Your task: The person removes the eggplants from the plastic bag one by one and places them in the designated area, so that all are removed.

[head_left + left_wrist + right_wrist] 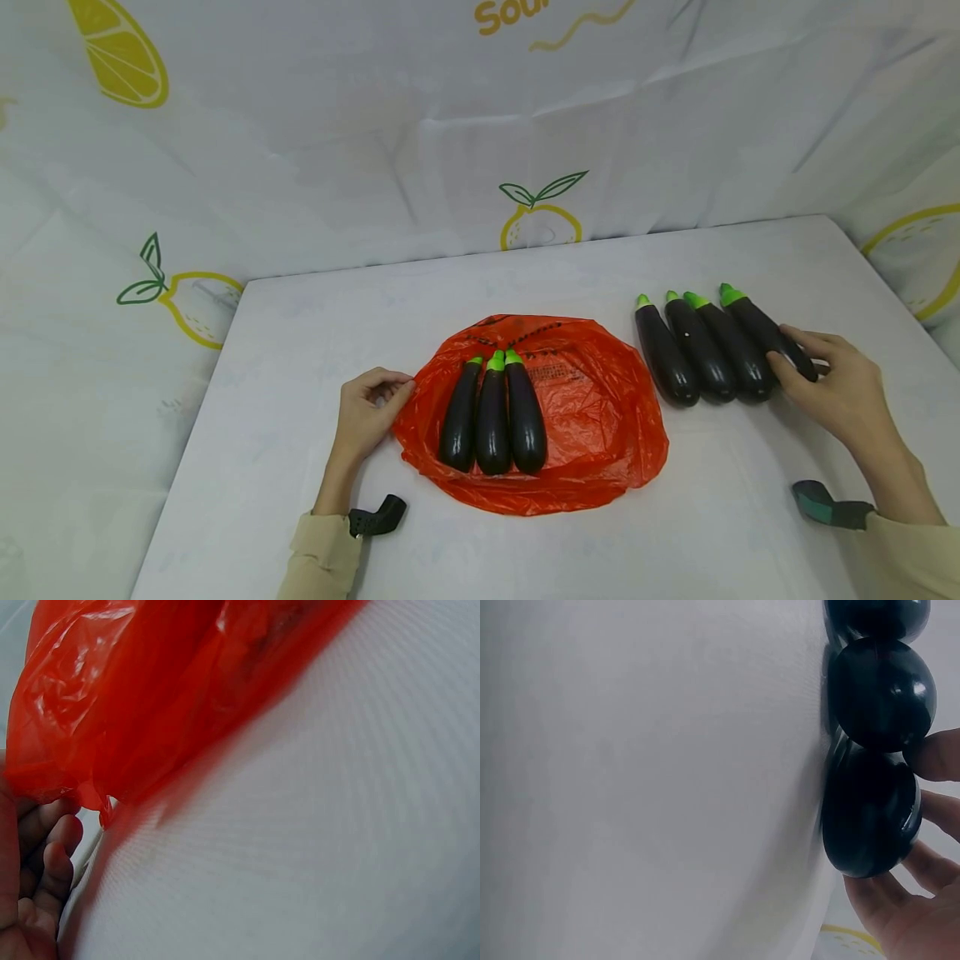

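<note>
A red plastic bag (600,417) lies spread on the table, with three dark eggplants (492,425) side by side on it, their green stem ends pointing away from me. My left hand (369,410) pinches the bag's left edge between thumb and forefinger; in the left wrist view its other fingers (56,862) are curled below the red plastic. To the right of the bag, several more eggplants (667,358) lie in a row. My right hand (840,387) grips the lower part of the rightmost eggplant (757,321), thumb on one side and fingers on the other, as the right wrist view also shows.
The table (315,325) has a white cover. Behind it hangs a white cloth (337,183) printed with lemons. A dark wrist device (378,517) sits on the left wrist, and a dark and green one (828,506) on the right.
</note>
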Tool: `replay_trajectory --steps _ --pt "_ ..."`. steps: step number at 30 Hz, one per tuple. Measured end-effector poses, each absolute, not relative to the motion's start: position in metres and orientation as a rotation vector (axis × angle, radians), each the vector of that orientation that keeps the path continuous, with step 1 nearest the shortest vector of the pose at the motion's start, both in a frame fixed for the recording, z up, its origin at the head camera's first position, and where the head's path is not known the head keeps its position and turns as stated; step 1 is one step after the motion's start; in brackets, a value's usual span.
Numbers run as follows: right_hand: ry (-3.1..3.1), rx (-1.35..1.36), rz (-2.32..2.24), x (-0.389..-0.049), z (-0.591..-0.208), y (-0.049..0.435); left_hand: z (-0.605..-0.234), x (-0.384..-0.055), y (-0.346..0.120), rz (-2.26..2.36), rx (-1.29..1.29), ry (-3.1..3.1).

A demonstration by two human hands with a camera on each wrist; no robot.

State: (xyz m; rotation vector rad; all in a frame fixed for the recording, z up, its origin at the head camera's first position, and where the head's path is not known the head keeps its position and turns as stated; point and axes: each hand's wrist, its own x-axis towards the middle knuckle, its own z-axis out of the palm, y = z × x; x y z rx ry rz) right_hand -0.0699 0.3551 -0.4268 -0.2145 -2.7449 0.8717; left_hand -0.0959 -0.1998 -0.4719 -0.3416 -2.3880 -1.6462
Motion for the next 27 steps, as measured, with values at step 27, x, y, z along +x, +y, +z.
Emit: replay_trajectory --steps 27 --pt "-2.727 -0.238 0.849 -0.065 -0.419 0.349 -0.472 -0.095 -0.200 -1.652 -0.350 -2.382"
